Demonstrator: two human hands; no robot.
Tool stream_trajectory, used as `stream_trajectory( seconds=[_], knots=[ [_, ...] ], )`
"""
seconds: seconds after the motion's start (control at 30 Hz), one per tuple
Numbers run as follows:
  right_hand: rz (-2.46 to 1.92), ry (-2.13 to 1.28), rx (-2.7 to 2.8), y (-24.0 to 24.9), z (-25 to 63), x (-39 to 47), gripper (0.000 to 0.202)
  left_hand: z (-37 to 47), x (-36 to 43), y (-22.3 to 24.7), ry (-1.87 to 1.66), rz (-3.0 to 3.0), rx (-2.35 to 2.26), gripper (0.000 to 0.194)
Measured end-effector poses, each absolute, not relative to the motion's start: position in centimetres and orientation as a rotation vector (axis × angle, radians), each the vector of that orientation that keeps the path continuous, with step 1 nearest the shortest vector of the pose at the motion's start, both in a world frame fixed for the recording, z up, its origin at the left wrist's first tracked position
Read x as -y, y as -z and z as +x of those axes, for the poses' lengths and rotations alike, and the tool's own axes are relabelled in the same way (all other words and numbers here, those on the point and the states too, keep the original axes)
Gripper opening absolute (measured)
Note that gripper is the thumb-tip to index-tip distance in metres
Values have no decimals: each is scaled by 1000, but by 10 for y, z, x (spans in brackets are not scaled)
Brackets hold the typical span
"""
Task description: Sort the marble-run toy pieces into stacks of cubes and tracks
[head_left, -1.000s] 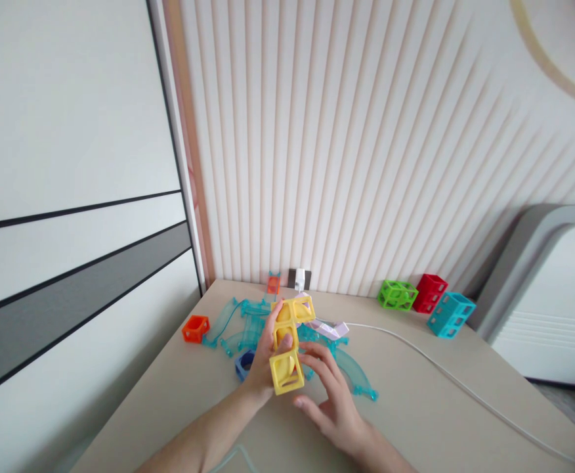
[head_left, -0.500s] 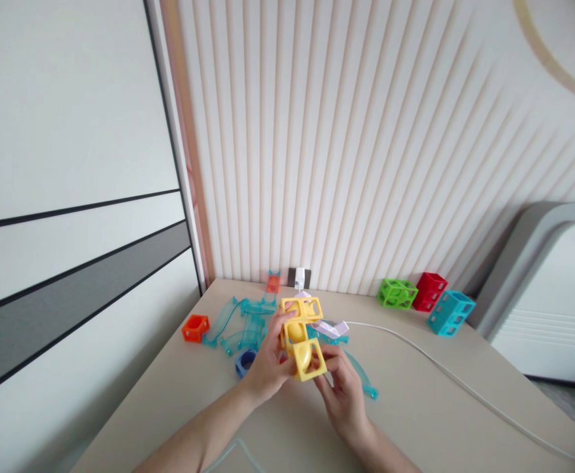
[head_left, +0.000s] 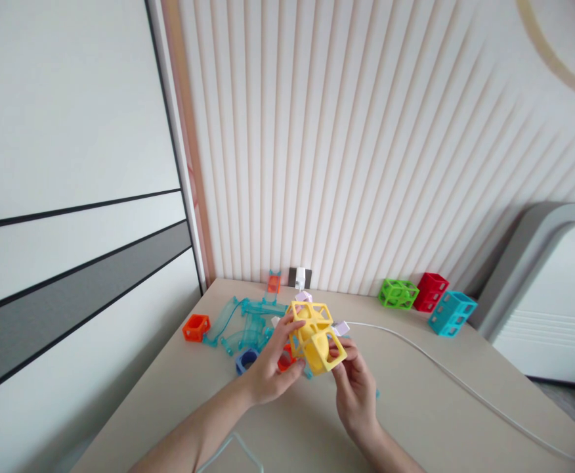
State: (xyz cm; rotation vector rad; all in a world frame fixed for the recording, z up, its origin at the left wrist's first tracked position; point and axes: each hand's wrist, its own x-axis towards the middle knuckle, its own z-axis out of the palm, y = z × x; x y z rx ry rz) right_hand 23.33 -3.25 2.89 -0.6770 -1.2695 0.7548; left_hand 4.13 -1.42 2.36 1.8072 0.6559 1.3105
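Note:
Joined yellow marble-run cubes (head_left: 316, 338) are held up above the table, tilted, with open square frames and rounded inner chutes showing. My left hand (head_left: 272, 368) grips them on the left side, fingers behind and thumb low. On the lower right corner, my right hand (head_left: 354, 384) pinches the frame between thumb and fingers. Behind my left hand, a red-orange piece (head_left: 286, 359) is partly hidden. Just left of that hand lies a blue ring-shaped cube (head_left: 247, 360). Pale lilac pieces (head_left: 340, 328) peek out behind the yellow cubes.
Clear teal tracks (head_left: 253, 330) and an orange cube (head_left: 195, 327) lie at the left. Along the wall at the right stand green cubes (head_left: 398, 293), red cubes (head_left: 431, 292) and blue cubes (head_left: 451, 313). A white cable (head_left: 425, 355) crosses the table from the wall plug (head_left: 300, 278).
The yellow cubes have turned and shifted a little to the right, so their open frames face me more. My right hand has moved slightly right with them, and the red-orange piece shows more.

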Motion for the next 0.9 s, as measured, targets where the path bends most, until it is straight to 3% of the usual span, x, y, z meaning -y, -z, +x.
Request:
stream_trajectory(
  seconds=[0.23,0.53,0.7,0.9],
  knots=[
    [-637,-700,1380,-28,229,37,23,46,12,-24,-1408,1621,-651,30],
    [-728,-540,1307,-22,237,24,8,47,8,-39,-1602,1131,-696,35],
    [-785,-513,1386,-19,239,16,15,46,11,-39,-1620,1167,-707,31],
    [-768,-447,1542,-15,238,18,10,50,13,-37,-1610,1237,-706,26]
  ],
)
